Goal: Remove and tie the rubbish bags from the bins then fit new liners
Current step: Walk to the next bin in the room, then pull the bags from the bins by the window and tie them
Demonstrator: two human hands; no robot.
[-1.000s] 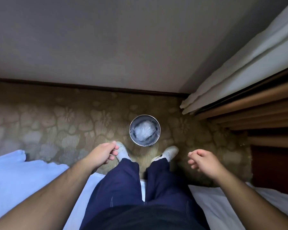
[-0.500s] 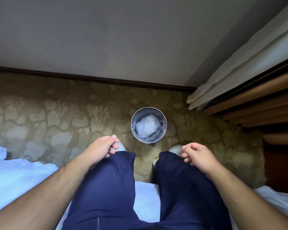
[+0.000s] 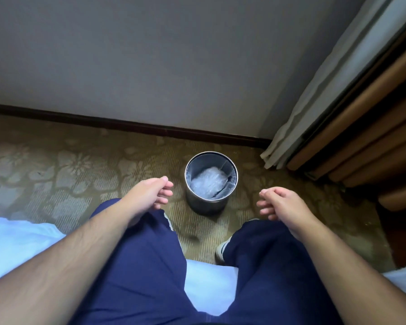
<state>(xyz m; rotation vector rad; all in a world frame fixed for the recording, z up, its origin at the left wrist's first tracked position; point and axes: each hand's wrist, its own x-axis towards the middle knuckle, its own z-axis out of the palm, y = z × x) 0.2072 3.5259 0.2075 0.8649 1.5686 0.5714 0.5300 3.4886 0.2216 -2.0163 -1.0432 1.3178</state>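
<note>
The left hand and right hand hover empty, fingers loosely curled, flanking the bin on the carpet, placed to grasp what looks like its clear rubbish bag.

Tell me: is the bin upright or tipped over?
Upright. The bin stands on its base on the carpet, round mouth facing up, with crumpled clear plastic inside.

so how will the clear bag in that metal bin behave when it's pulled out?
Probably floppy: the clear bag lies crumpled and wrinkled in the bin, so it should collapse when pinched. Likely light: nothing but film shows inside the bin. Possibly slippery: its surface looks glossy.
</note>
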